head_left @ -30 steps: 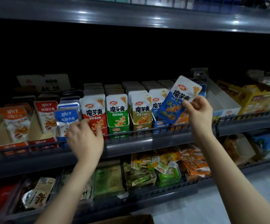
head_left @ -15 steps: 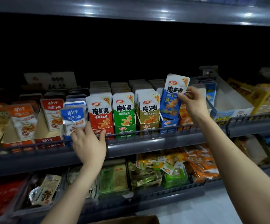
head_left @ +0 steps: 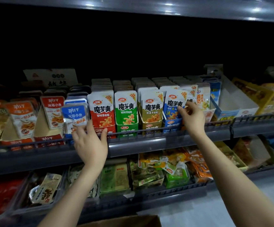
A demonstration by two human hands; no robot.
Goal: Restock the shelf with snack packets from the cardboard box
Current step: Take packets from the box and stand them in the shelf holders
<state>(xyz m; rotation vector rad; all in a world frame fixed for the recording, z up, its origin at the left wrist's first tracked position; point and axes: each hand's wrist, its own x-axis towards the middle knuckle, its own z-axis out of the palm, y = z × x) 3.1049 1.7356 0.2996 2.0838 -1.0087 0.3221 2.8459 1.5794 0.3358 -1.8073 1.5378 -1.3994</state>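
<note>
Shelf (head_left: 149, 144) of 魔芋爽 packets (head_left: 126, 110)

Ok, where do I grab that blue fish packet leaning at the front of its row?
Pinch the blue fish packet by its top edge, from the front and above: it leans forward with the top free, while the shelf rail hems in its base.

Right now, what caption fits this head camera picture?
Right hand pinches a blue konjac packet standing in its row; left hand touches a blue fish-snack packet.
</note>
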